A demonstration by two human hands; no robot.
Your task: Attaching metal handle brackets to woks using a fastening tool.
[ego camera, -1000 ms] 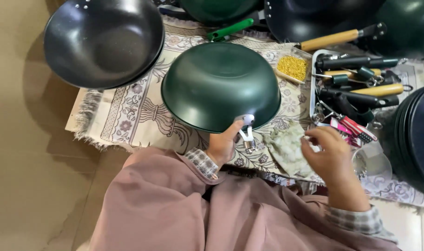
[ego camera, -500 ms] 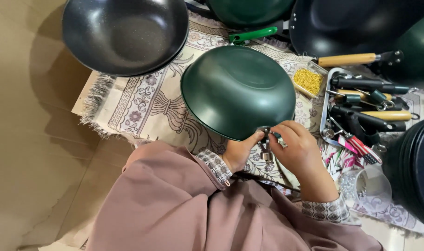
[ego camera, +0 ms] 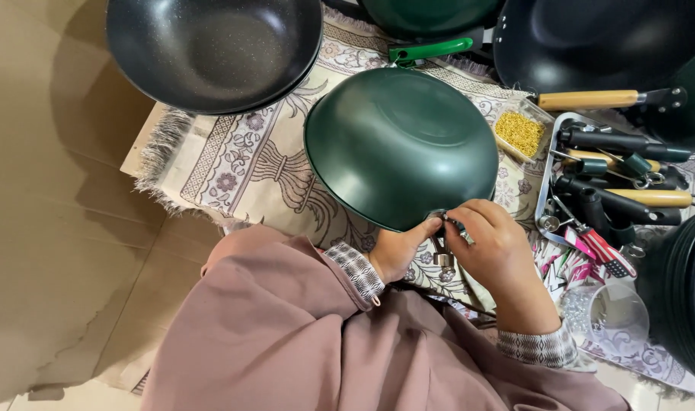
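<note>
hands [ego camera: 454,247] over patterned rug [ego camera: 248,164]

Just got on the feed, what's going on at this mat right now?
A person holds an upturned dark green wok over a patterned mat. The left hand and right hand meet at its near rim, working on a small metal handle bracket. A tray of loose pan handles sits on the right.

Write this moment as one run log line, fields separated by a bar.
left hand: on metal bracket | right hand: at bracket | green wok: upside down on patterned cloth
</note>
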